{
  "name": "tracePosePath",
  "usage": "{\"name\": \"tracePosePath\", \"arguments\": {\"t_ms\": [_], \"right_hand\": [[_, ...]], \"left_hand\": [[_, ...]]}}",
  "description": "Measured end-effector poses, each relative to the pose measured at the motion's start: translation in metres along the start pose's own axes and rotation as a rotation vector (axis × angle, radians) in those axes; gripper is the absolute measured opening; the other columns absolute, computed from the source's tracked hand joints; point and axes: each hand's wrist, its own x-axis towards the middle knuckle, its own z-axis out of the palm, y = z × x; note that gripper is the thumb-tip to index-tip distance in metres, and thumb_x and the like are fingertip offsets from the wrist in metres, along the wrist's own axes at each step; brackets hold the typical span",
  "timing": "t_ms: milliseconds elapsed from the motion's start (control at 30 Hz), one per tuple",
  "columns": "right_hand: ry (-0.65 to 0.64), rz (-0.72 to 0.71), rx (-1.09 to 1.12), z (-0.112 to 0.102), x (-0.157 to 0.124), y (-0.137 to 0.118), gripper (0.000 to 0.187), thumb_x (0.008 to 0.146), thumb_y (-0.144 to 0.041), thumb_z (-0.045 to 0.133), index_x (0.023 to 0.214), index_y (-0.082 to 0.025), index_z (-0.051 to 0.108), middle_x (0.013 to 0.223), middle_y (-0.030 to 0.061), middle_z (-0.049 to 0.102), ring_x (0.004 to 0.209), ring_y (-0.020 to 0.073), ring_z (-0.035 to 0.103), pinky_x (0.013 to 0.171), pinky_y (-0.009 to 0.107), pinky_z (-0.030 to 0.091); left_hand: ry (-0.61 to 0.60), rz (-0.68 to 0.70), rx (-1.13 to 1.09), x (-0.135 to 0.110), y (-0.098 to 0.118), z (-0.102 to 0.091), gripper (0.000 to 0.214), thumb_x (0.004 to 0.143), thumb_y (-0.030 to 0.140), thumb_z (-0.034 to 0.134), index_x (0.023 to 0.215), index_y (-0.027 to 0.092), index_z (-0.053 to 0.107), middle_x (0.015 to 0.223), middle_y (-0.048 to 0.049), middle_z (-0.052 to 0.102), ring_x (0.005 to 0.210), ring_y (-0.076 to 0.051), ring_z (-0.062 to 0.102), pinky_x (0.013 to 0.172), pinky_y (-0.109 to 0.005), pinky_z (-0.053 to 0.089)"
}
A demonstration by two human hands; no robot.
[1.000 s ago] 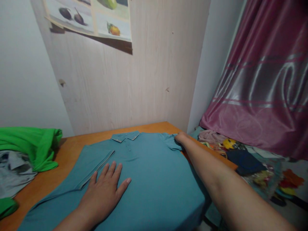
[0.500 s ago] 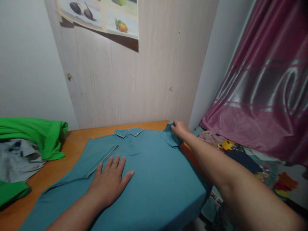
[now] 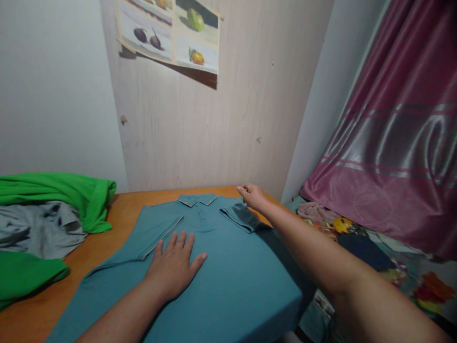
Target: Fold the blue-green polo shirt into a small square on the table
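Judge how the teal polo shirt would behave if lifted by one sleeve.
Probably floppy: the teal polo shirt drapes over the table edge. Likely light and thin: its sleeve lies folded flat. It might slide on the smooth wood.

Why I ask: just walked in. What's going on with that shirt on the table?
A person has a teal polo shirt spread on a wooden table. Their left hand lies flat on its chest. Their right hand is at the far shoulder, beside a sleeve folded in over the body; grip unclear. The other sleeve is folded in too. A green garment and grey garment sit at the left.
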Motion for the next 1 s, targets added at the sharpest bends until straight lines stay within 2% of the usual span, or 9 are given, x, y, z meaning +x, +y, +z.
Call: {"name": "tracePosePath", "arguments": {"t_ms": [167,333,400,467,533,600,767,900,1000], "right_hand": [[-0.027,0.1,-0.079,-0.005,0.0,0.019,0.045,0.104,-0.038,0.031,0.1,-0.015,0.07,0.085,0.0087,0.074,0.08,0.0184,0.068,0.069,0.025,0.047],[-0.168,0.122,-0.151,0.005,-0.025,0.033,0.044,0.103,-0.035,0.034,0.114,-0.014,0.071,0.117,0.0159,0.072,0.11,0.0255,0.067,0.091,0.033,0.047],[-0.26,0.104,-0.161,0.014,-0.041,0.036,0.046,0.101,-0.041,0.043,0.132,-0.016,0.064,0.139,0.0158,0.062,0.128,0.0272,0.057,0.104,0.035,0.042],[-0.368,0.1,-0.19,0.021,-0.055,0.039,0.063,0.099,-0.052,0.045,0.151,-0.017,0.046,0.159,0.0149,0.041,0.146,0.0287,0.038,0.116,0.043,0.03],[-0.491,0.119,-0.246,0.026,-0.062,0.041,0.076,0.099,-0.062,0.036,0.16,-0.017,0.028,0.167,0.0137,0.021,0.154,0.0295,0.02,0.121,0.054,0.018],[-0.569,0.129,-0.294,0.027,-0.061,0.041,0.078,0.1,-0.065,0.03,0.161,-0.017,0.023,0.168,0.0138,0.015,0.155,0.0303,0.013,0.12,0.061,0.012],[-0.428,0.053,-0.268,0.028,-0.037,0.032,0.064,0.102,-0.057,0.036,0.146,-0.013,0.052,0.159,0.0187,0.038,0.149,0.0334,0.03,0.118,0.052,0.026],[-0.373,-0.011,-0.221,0.042,-0.025,0.014,0.06,0.102,-0.055,0.035,0.14,-0.014,0.057,0.15,0.0164,0.052,0.14,0.0284,0.045,0.112,0.036,0.036],[-0.362,-0.048,-0.195,0.059,-0.027,0.0,0.064,0.095,-0.064,0.047,0.136,-0.017,0.061,0.146,0.0151,0.056,0.137,0.0302,0.049,0.109,0.035,0.039]], "left_hand": [[-0.003,-0.003,-0.001,-0.002,0.002,-0.002,0.083,0.094,0.07,0.027,0.156,0.016,0.039,0.165,-0.0141,0.025,0.153,-0.038,0.02,0.12,-0.064,0.013],[0.005,-0.001,-0.006,-0.003,0.002,-0.004,0.083,0.095,0.07,0.025,0.156,0.016,0.039,0.165,-0.0154,0.025,0.153,-0.039,0.02,0.12,-0.064,0.015],[0.009,0.002,-0.014,-0.003,0.001,-0.004,0.083,0.095,0.07,0.026,0.156,0.015,0.04,0.165,-0.016,0.025,0.153,-0.039,0.02,0.12,-0.065,0.014],[0.01,0.006,-0.021,-0.003,0.001,-0.003,0.082,0.095,0.069,0.027,0.155,0.015,0.041,0.164,-0.0163,0.026,0.153,-0.039,0.021,0.12,-0.065,0.014],[0.01,0.007,-0.024,-0.003,0.001,-0.003,0.082,0.095,0.069,0.027,0.155,0.015,0.041,0.164,-0.0165,0.026,0.152,-0.04,0.021,0.119,-0.065,0.014],[0.01,0.007,-0.021,-0.003,0.001,-0.003,0.083,0.095,0.07,0.027,0.155,0.015,0.041,0.164,-0.0164,0.026,0.152,-0.04,0.021,0.119,-0.065,0.015],[0.01,0.002,-0.014,-0.003,0.002,-0.002,0.083,0.095,0.07,0.026,0.155,0.015,0.04,0.164,-0.0159,0.025,0.153,-0.039,0.021,0.12,-0.065,0.015],[0.005,0.001,-0.003,-0.003,0.001,0.0,0.084,0.095,0.071,0.024,0.156,0.016,0.039,0.164,-0.015,0.026,0.153,-0.038,0.021,0.12,-0.064,0.014],[-0.001,-0.003,0.007,-0.003,0.001,-0.001,0.084,0.095,0.071,0.024,0.157,0.016,0.038,0.165,-0.0143,0.025,0.153,-0.038,0.019,0.12,-0.064,0.014]]}}
